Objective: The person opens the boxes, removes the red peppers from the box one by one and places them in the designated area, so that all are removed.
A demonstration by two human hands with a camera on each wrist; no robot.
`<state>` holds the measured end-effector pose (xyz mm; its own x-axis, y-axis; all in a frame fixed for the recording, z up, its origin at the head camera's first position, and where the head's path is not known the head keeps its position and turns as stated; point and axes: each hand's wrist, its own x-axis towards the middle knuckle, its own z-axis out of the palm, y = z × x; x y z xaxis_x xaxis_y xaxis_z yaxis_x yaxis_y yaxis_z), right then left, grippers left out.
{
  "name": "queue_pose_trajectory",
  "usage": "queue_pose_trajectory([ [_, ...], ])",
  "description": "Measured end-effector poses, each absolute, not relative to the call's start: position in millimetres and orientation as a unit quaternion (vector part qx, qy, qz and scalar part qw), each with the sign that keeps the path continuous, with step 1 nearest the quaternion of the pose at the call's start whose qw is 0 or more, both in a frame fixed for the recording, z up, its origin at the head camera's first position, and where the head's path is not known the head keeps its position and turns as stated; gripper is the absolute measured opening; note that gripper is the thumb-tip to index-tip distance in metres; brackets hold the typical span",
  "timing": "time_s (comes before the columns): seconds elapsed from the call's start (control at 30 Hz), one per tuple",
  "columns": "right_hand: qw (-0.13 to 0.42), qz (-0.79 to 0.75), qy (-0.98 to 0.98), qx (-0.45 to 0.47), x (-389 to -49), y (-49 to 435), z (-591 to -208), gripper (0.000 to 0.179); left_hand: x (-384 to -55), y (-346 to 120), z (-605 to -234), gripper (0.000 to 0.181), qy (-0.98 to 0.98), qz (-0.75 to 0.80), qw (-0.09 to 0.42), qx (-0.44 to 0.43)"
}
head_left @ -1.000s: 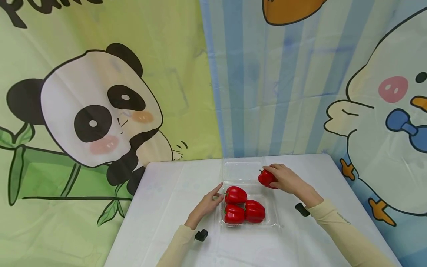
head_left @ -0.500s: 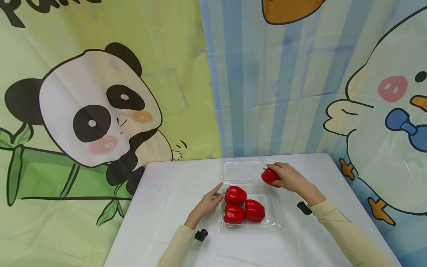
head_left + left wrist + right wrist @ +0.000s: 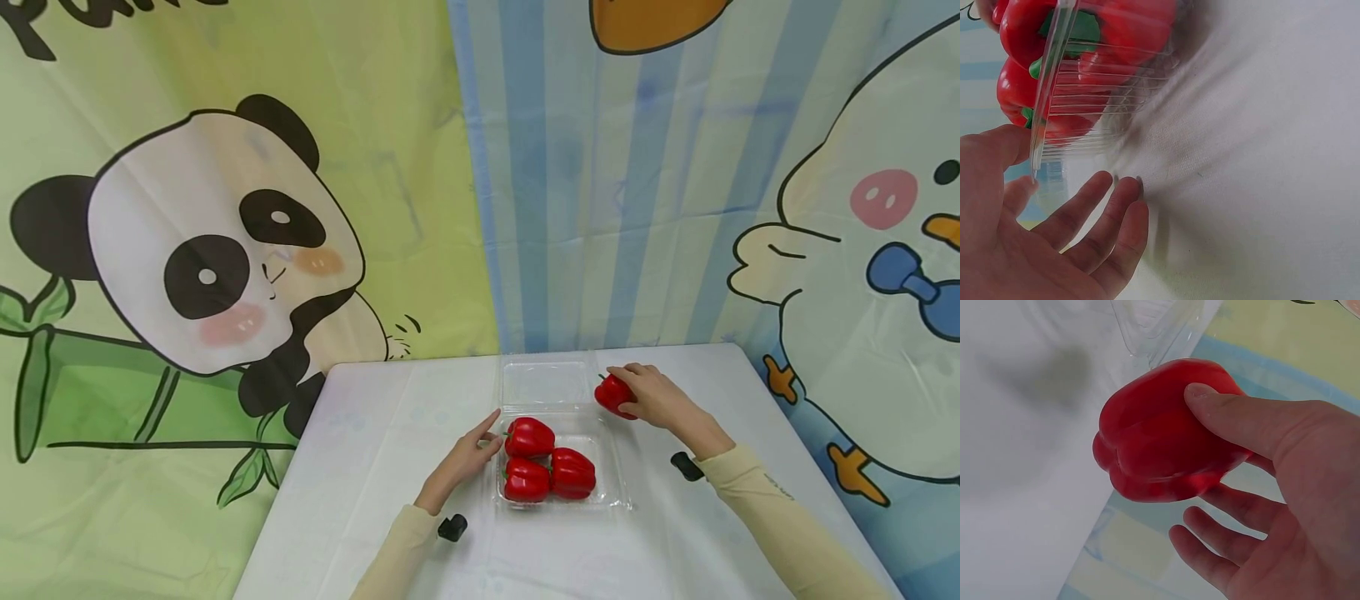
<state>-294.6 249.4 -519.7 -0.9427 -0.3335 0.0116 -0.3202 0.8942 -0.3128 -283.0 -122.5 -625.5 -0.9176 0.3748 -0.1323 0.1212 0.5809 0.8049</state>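
A clear plastic clamshell box [image 3: 613,475] lies with its lid [image 3: 547,383] folded back on the table. Inside it are three glossy red bell peppers, one at the back left [image 3: 529,437], one at the front left [image 3: 527,481] and one on the right [image 3: 573,473]. Beside the box's left edge is my left hand [image 3: 467,460]; in the left wrist view its thumb [image 3: 1007,144] is at the rim while the other fingers extend loosely. Thumb and fingers of my right hand [image 3: 660,402] grip another red bell pepper [image 3: 1166,434], held above the table, right of the lid.
A white cloth covers the table [image 3: 390,433]. Behind it hangs a curtain [image 3: 555,167] printed with a panda and a white bird. Black wrist cameras sit near the left wrist [image 3: 452,527] and right wrist [image 3: 686,467].
My right hand has shifted to the right with the bell pepper, away from the box and lid. My left hand and the three bell peppers in the box stay put.
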Motion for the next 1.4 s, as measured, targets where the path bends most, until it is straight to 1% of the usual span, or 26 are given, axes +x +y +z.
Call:
queue_pose_trajectory([
  [0.27,0.015,-0.154,0.975,-0.160,-298,253,-525,0.065,-282,-123,-625,0.059,0.876,0.437,0.149,0.140],
  [0.7,0.035,-0.156,0.978,-0.133,-307,264,-538,0.067,-284,-123,-627,0.060,0.879,0.432,0.148,0.138],
  [1.4,0.049,-0.165,0.981,-0.091,-311,266,-542,0.068,-286,-123,-628,0.060,0.880,0.429,0.147,0.141],
])
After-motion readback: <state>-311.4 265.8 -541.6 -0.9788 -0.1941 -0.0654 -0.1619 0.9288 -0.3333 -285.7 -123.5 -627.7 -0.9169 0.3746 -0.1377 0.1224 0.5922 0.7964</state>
